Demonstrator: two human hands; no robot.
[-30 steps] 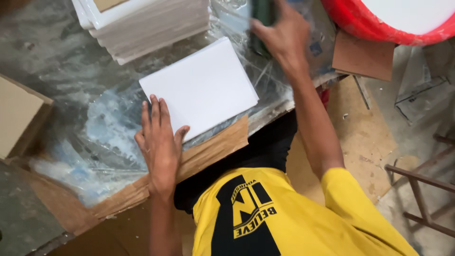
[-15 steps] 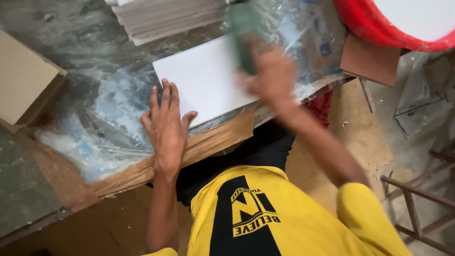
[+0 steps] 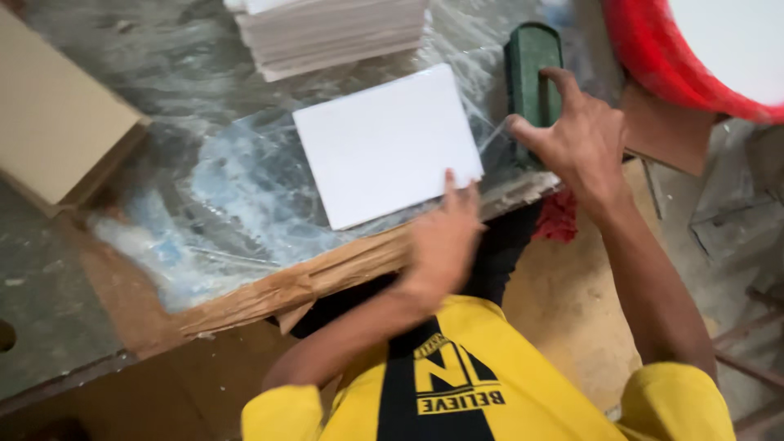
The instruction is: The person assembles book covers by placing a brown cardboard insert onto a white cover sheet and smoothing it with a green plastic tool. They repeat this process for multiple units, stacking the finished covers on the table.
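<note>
Head view: my left hand (image 3: 445,237) lies flat at the near edge of the table (image 3: 163,49), fingers together and stretched, fingertips touching the near right corner of the white sheet (image 3: 385,145). It is blurred, so I can't tell how hard it presses. The white sheet lies flat on clear plastic wrap (image 3: 220,204), roughly mid-table, tilted a bit against the table edge. My right hand (image 3: 581,140) is to the right of the sheet, at the table's right edge, thumb and fingers curled around the dark green block (image 3: 532,72). The block stands lengthwise, pointing to the far edge, just beside the sheet's right side, not touching it as far as I can tell. A stack of white sheets (image 3: 331,31) sits at the far edge, just beyond the single sheet, apart from it. A cardboard box (image 3: 53,114) sits at the left edge. Torn brown paper (image 3: 294,282) hangs along the near edge under the wrap. A red tub (image 3: 653,57) is off the far right corner. My yellow shirt (image 3: 498,384) fills the bottom.
</note>
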